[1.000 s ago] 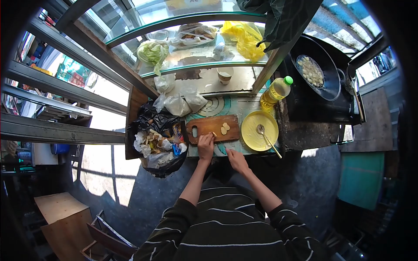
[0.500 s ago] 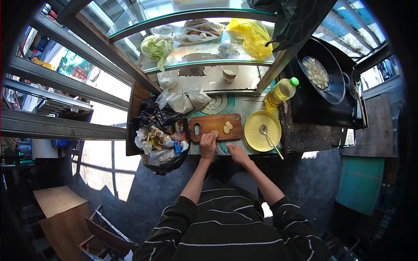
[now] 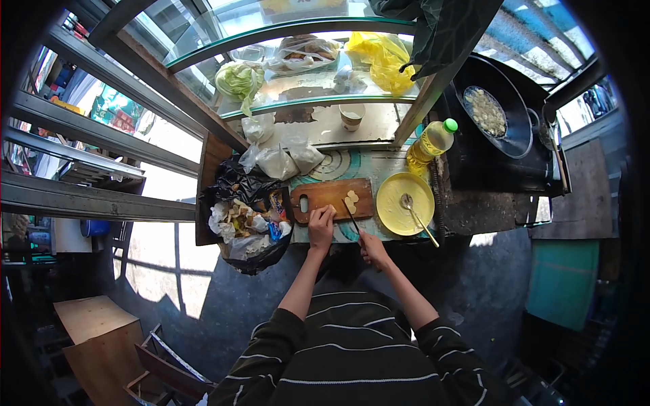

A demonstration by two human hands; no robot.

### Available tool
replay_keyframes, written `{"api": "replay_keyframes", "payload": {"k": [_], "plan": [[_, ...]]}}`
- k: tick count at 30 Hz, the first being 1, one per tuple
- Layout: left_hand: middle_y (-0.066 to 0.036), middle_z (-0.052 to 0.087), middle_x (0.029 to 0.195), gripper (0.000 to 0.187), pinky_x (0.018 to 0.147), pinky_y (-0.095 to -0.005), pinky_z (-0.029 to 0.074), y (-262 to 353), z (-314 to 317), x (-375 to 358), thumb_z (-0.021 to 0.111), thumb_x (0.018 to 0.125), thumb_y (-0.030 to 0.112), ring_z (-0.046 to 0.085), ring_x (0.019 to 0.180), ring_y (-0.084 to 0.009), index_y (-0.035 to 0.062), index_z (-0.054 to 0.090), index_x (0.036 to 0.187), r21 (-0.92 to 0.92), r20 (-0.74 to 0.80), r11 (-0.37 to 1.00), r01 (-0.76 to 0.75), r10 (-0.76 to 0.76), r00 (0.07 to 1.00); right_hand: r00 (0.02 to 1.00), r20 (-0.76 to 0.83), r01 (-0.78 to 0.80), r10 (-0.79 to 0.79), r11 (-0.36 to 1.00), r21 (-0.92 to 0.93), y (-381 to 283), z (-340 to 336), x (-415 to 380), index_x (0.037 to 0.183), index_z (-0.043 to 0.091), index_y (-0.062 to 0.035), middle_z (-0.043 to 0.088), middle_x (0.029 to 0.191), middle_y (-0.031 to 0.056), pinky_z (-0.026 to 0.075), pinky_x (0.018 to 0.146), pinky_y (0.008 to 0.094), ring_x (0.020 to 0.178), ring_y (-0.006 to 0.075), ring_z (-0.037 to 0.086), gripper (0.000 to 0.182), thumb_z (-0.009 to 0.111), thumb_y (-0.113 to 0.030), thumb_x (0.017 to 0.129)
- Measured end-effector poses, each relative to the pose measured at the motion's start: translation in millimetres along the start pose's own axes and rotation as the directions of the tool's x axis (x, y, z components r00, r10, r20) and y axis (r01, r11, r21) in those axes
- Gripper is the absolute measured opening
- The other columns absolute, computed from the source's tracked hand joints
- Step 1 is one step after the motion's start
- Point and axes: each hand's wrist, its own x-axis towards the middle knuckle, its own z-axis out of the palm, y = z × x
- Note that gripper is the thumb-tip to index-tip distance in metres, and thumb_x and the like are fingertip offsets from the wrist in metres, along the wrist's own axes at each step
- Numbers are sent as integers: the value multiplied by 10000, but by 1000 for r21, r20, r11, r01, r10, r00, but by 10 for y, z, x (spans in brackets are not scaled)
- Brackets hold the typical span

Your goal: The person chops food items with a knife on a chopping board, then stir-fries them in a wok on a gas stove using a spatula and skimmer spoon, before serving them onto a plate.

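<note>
So the biggest thing in front of us is the glass display case (image 3: 305, 86), standing at the back of the counter (image 3: 369, 159). Over to the right there's the dark stove (image 3: 474, 162), with a big black wok (image 3: 518, 128) sitting on it and some pale food in a strainer (image 3: 486, 111) inside that. At the left end we've got an open black trash bag (image 3: 254, 265), pretty stuffed.

Next size down is our wooden cutting board (image 3: 330, 191), flat near the front edge, between the bag and the yellow plate (image 3: 389, 215). The oil bottle (image 3: 433, 141) with the green cap is upright just behind that plate.

Now our hands. The left hand (image 3: 321, 229) is at the board's near edge, fingers bunched and pinching a small bit, mostly hidden. The right hand (image 3: 372, 249) is off the board, fingers curled tight around a handle.

Smaller stuff: a spoon (image 3: 414, 213) rests in the plate, handle over the rim. The knife (image 3: 352, 220) in our right fist points up over the board, tip right by some pale slices (image 3: 351, 199); can't tell if it's touching them. Tiniest is that pale piece (image 3: 332, 208) under our left fingertips.
</note>
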Motion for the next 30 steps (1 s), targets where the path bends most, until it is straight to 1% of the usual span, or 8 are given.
{"api": "replay_keyframes", "payload": {"k": [3, 5, 6, 8, 11, 14, 24, 30], "plan": [[-119, 608, 841, 181, 693, -351, 444, -9, -13, -10, 606, 744, 42, 556, 785, -280, 2, 622, 920, -4, 2, 1000, 22, -22, 1000, 980, -108, 150, -165, 979, -135, 12, 104, 17, 626, 396, -131, 332, 475, -43, 247, 335, 231, 347, 64, 280, 437, 377, -477, 892], [-119, 618, 845, 177, 696, -351, 443, 4, -25, -4, 607, 739, 36, 564, 789, -276, 3, 621, 912, -32, -2, 999, 34, -34, 999, 865, -97, 394, -492, 786, -476, 21, 149, 57, 653, 461, -61, 415, 490, 46, 333, 400, 289, 406, 143, 409, 467, 374, -449, 897], [-119, 618, 845, 177, 696, -351, 443, -12, -21, -15, 607, 739, 36, 564, 789, -276, 3, 621, 912, -32, -1, 999, 34, -34, 999, 865, -98, 393, -492, 787, -476, 15, 167, 50, 653, 461, -61, 415, 490, 46, 333, 400, 289, 406, 143, 409, 467, 374, -449, 897], [-124, 621, 856, 172, 701, -352, 442, -47, -10, -19, 607, 732, 30, 570, 795, -277, -2, 618, 900, -19, 4, 1000, 22, -22, 1000, 810, -83, 375, -581, 621, -688, -7, 186, 31, 732, 513, 14, 507, 585, 173, 404, 551, 367, 563, 296, 520, 486, 371, -421, 896], [-125, 621, 855, 167, 707, -351, 443, -33, -24, -14, 607, 726, 26, 571, 796, -280, -6, 616, 889, -13, 10, 1000, 24, -24, 1000, 844, -130, 301, -521, 659, -689, -101, 231, -89, 801, 524, 41, 526, 691, 252, 398, 671, 432, 707, 416, 517, 489, 360, -411, 894], [-126, 621, 861, 168, 706, -350, 447, -18, -43, -8, 609, 722, 24, 571, 798, -281, -8, 615, 887, -8, 13, 1000, 19, -19, 1000, 859, -146, 246, -490, 648, -721, -136, 252, -124, 800, 538, 34, 549, 740, 263, 399, 684, 446, 764, 438, 518, 505, 341, -421, 896], [-127, 621, 868, 193, 701, -350, 458, -80, 28, -49, 613, 714, 5, 573, 794, -280, -6, 615, 907, -20, -28, 1000, 23, -23, 999, 890, -50, 272, -453, 616, -740, -214, 179, -9, 768, 533, 45, 547, 711, 266, 399, 676, 449, 728, 429, 525, 517, 336, -414, 901], [-127, 622, 869, 206, 698, -350, 457, -71, 46, -56, 618, 718, 15, 573, 785, -280, 3, 618, 923, -17, -43, 1000, 3, -4, 999, 896, 7, 312, -445, 618, -722, -127, 126, 270, 681, 486, 42, 507, 557, 155, 404, 539, 385, 524, 256, 515, 544, 347, -436, 899]]}}
